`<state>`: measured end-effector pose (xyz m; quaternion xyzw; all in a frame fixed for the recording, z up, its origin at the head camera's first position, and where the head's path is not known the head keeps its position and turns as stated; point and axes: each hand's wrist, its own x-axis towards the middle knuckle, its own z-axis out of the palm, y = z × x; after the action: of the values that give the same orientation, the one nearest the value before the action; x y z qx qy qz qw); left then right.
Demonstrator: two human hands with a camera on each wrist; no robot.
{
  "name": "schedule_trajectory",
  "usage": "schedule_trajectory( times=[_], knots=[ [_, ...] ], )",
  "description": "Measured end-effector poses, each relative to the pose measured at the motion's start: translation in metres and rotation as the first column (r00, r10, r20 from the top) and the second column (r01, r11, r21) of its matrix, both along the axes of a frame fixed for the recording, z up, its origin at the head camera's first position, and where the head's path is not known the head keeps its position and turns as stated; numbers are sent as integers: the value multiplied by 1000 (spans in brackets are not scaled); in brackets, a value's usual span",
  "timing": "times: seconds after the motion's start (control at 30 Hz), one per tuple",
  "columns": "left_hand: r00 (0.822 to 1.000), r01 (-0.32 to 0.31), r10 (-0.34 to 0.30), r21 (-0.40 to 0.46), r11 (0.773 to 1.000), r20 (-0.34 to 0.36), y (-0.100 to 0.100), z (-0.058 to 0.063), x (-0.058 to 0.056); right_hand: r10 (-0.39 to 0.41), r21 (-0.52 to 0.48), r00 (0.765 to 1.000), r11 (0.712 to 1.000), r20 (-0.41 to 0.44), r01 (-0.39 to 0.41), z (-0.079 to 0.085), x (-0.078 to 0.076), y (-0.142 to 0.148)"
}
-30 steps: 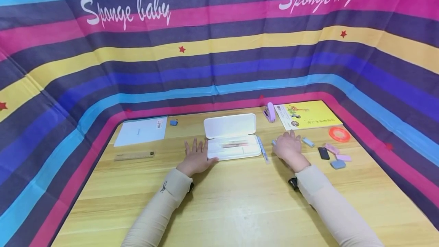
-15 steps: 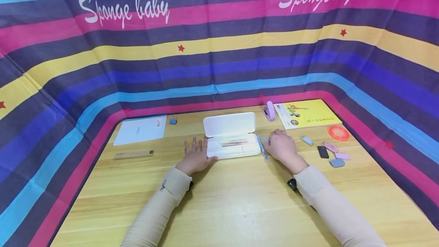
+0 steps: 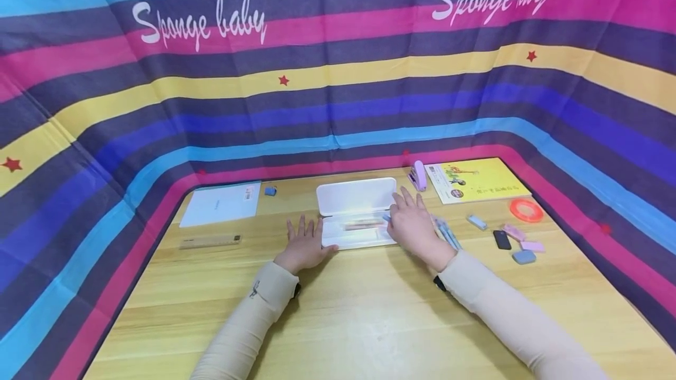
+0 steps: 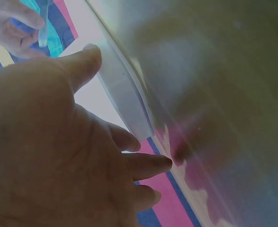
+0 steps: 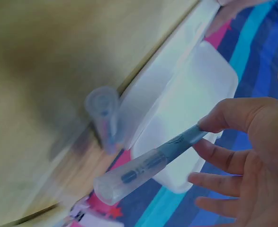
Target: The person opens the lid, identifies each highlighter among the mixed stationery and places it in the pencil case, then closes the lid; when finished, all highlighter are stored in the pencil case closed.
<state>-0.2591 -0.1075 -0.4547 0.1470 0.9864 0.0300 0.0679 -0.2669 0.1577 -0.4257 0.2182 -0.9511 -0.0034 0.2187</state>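
Observation:
A white pencil case [image 3: 356,197] lies with its lid folded back. Thin sticks like pencils [image 3: 364,224] lie in its tray. My left hand [image 3: 303,251] rests at the tray's left end, fingers spread, with the thumb [image 4: 84,64] against its edge. Over the right end of the tray, my right hand [image 3: 414,227] pinches a blue pen with a clear cap [image 5: 150,163] between thumb and index finger, the other fingers loose. Beside the case lies another clear-capped pen [image 5: 104,118]. Several bluish pens [image 3: 446,232] are on the table right of this hand.
A ruler [image 3: 210,241], a white booklet [image 3: 219,205] and a small blue item [image 3: 270,190] lie left. At the right are a purple stapler [image 3: 418,176], yellow book [image 3: 477,179], orange tape roll [image 3: 526,210], light-blue block [image 3: 477,221], black block [image 3: 502,240] and grey-blue eraser [image 3: 524,257].
My right hand has moved left with the blue pen, from the table to over the case's right end. The pens it covered now show. My left hand stays at the case.

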Motion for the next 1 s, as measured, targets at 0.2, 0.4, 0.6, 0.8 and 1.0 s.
schedule_trajectory(
  times=[0.2,0.4,0.6,0.8,1.0],
  knots=[
    [1000,2,-2,8,1000,-1,-2,-2,0,87,73,994,994,-62,-82,0,-6,-24],
    [1000,-13,13,13,1000,8,-1,-1,2,133,175,986,978,-99,-114,-3,-15,-45],
    [1000,-10,10,3,1000,11,2,1,5,161,289,981,949,-108,-124,-11,-20,-58],
    [1000,-4,4,-14,1000,2,3,-1,4,193,346,972,928,-135,-136,-17,-20,-65],
    [1000,-18,18,-11,1000,3,2,2,3,228,342,961,926,-158,-163,-16,-21,-71]
  ],
)
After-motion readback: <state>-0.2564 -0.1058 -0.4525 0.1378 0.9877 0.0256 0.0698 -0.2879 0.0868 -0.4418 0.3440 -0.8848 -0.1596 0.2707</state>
